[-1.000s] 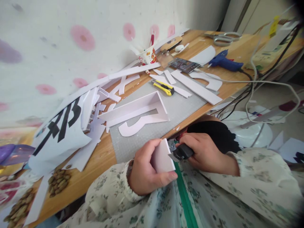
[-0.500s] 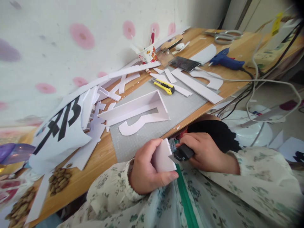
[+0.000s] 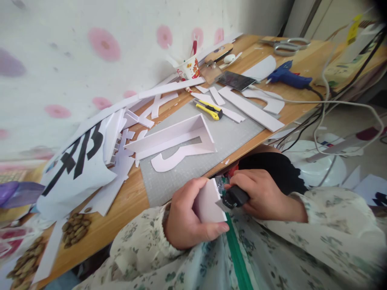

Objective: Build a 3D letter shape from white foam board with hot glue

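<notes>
So — L hand (image 3: 186, 215) gripping white board pc (image 3: 209, 203), R hand (image 3: 264, 193) clenched round black cutter (image 3: 237, 197) — blade (image 3: 219, 204) at pc's edge.

Soft, diffuse indoor light, moderately bright; its source is hard to tell. Shadows are faint on the mat (image 3: 165, 185) and deep beneath the table (image 3: 133, 197). The wall (image 3: 136, 44) looks hazy, the right sleeve (image 3: 338, 221) smeary toward the edge, the pale board (image 3: 208, 204) fairly clear. Wide-angle stretching distorts the margins (the top right corner fades to black).
</notes>
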A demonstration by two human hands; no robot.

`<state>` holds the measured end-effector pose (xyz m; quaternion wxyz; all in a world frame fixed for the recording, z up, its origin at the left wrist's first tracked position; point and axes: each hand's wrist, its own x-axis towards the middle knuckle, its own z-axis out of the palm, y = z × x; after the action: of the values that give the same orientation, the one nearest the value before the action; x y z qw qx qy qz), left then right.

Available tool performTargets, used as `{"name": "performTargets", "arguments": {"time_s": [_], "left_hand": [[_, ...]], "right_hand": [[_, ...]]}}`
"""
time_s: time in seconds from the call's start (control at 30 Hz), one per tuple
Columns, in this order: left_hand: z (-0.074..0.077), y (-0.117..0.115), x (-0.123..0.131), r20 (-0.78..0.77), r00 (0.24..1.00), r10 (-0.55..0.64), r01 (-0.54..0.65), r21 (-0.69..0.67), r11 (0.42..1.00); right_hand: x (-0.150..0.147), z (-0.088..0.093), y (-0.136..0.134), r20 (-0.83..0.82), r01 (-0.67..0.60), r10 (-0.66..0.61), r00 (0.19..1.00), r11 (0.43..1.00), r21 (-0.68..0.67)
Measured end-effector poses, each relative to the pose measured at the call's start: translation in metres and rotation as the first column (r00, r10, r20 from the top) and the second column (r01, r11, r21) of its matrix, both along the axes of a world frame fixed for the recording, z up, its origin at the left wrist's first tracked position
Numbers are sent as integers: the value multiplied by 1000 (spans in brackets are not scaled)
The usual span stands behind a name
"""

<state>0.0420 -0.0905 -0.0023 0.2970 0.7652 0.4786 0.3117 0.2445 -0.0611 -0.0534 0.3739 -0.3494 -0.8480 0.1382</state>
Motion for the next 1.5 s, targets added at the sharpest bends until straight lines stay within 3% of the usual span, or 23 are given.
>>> {"name": "performTargets", "arguments": {"time_s": [0.23,0.7,1.1,1.37,1.5], "left_hand": [[0,-1,0,4,999,-42,42,27,999],[-1,-5,-1,-16,999,-33,34,46,998],[-6,-9,0,-36,999,-17,16,-14,1000],[-11,-13,-3,-54,998,-32,27,-98,995],[-12,-10,-5,-72,997,-2,-4,-73,997]], "right_hand": [[0,-4,1,-5,3,-3,1000,998,-70],[-3,-9,1,16,66,-65,998,997,-40],[-4,-16,-2,27,85,-84,996,996,-31],[-4,-45,-2,163,168,-131,978,957,-235],[-5,-48,-3,99,144,-118,988,940,-310]]}}
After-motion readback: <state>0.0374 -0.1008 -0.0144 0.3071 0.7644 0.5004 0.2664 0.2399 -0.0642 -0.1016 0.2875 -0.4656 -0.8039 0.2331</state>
